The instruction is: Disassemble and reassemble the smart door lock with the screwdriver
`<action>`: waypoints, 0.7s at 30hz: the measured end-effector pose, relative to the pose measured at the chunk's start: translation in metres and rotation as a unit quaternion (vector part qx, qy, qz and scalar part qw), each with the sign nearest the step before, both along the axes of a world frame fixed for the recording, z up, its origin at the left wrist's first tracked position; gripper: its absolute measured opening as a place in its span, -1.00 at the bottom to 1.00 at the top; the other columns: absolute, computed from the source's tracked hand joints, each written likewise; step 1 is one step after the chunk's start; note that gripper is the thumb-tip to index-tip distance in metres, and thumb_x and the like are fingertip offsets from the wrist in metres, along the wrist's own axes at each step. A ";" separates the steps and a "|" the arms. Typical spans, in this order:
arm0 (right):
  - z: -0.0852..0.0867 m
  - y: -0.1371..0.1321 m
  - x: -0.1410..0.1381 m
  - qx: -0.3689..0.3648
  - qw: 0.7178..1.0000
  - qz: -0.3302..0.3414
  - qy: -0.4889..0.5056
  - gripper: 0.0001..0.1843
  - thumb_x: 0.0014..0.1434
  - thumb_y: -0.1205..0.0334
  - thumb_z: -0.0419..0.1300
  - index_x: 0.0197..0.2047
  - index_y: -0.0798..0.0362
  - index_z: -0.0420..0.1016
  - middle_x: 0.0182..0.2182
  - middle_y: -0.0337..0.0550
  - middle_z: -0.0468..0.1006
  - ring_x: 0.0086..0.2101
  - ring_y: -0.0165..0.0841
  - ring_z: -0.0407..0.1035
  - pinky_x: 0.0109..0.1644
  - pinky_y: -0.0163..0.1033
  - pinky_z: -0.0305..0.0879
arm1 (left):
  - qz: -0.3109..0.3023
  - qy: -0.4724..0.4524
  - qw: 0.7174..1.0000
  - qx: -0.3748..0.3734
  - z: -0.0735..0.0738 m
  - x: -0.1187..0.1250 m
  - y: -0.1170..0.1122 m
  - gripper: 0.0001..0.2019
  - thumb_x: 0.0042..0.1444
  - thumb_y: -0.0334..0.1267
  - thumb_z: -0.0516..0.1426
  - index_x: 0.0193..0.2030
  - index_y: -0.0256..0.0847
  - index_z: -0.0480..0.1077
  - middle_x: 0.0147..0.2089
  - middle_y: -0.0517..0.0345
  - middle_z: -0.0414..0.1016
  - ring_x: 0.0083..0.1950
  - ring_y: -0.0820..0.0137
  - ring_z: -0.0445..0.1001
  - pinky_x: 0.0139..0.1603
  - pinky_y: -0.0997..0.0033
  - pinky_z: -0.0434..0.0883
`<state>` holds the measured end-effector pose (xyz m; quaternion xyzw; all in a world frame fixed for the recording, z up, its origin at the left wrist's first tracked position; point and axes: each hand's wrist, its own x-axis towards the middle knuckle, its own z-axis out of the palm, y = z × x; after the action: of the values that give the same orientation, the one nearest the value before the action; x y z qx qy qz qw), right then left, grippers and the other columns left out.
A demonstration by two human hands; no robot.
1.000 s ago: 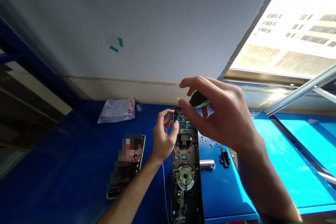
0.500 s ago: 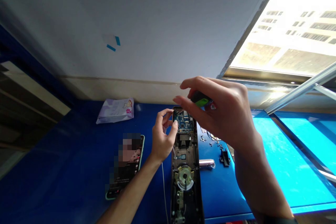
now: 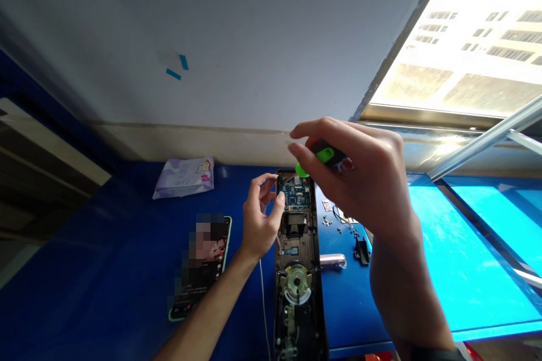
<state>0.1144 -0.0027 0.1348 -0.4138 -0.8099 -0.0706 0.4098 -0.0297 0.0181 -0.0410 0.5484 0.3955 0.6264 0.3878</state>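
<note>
Two hands: right hand (image 3: 359,180) clasps green screwdriver (image 3: 326,153) just above circuit board (image 3: 296,197); left hand (image 3: 258,220) pinches lock housing (image 3: 296,316) at left wall beside board; housing lies lengthwise, pointing away.

The lock case (image 3: 296,271) lies at lower centre of the frame on the table (image 3: 105,271), the phone (image 3: 203,262) left of it, a packet (image 3: 184,176) upper left, loose screws (image 3: 339,227) right, a screwdriver (image 3: 326,154) above its top end
</note>
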 end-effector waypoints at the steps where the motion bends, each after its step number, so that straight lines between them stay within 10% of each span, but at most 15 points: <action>1: 0.001 -0.001 0.000 -0.008 1.000 0.012 0.009 -0.78 0.37 0.36 0.19 0.03 0.02 0.59 -0.31 -0.24 0.61 -0.38 -0.45 0.44 -0.24 -0.27 0.38 | -0.003 -0.001 1.000 -0.002 0.000 0.000 0.000 -0.71 0.29 -0.25 0.23 0.12 -0.11 0.38 0.16 -0.03 0.58 0.27 0.15 0.57 0.12 0.23 0.56; 5: 0.000 -0.006 -0.001 -0.053 0.997 0.047 0.035 -0.47 0.22 0.52 0.19 0.24 0.05 0.47 -0.10 -0.13 0.64 -0.29 -0.41 0.49 -0.13 -0.24 0.49 | -0.017 -0.007 1.000 -0.011 -0.001 -0.001 0.000 -0.68 0.26 -0.29 0.24 0.14 -0.11 0.37 0.17 -0.06 0.59 0.25 0.13 0.58 0.12 0.22 0.55; 11: -0.018 -0.002 0.000 0.027 0.996 0.007 0.084 -0.81 0.33 0.31 0.32 0.01 -0.07 0.57 -0.32 -0.26 0.63 -0.39 -0.41 0.48 -0.21 -0.21 0.53 | -0.001 -0.005 1.000 0.012 -0.002 -0.001 0.001 -0.70 0.29 -0.26 0.23 0.14 -0.10 0.38 0.15 0.00 0.58 0.26 0.17 0.57 0.13 0.26 0.56; 17: -0.022 -0.004 0.002 -0.016 0.993 0.009 0.118 -0.47 0.25 0.46 0.18 0.24 -0.12 0.40 -0.09 -0.17 0.62 -0.33 -0.35 0.52 -0.14 -0.13 0.59 | -0.008 -0.007 1.000 -0.002 -0.004 -0.001 0.002 -0.70 0.29 -0.26 0.23 0.14 -0.09 0.38 0.17 -0.03 0.56 0.31 0.15 0.54 0.14 0.27 0.54; 21: -0.023 -0.002 0.006 -0.002 0.994 -0.007 0.112 -0.65 0.31 0.28 0.31 0.14 -0.12 0.46 -0.24 -0.27 0.61 -0.42 -0.38 0.49 -0.21 -0.14 0.58 | -0.005 -0.010 1.000 0.007 -0.004 -0.001 0.001 -0.70 0.29 -0.26 0.24 0.13 -0.09 0.38 0.16 -0.01 0.56 0.28 0.18 0.56 0.14 0.29 0.55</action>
<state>0.1199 -0.0052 0.1118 -0.4251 -0.7560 -0.0251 0.4971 -0.0303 0.0192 -0.0446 0.5472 0.3840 0.6326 0.3911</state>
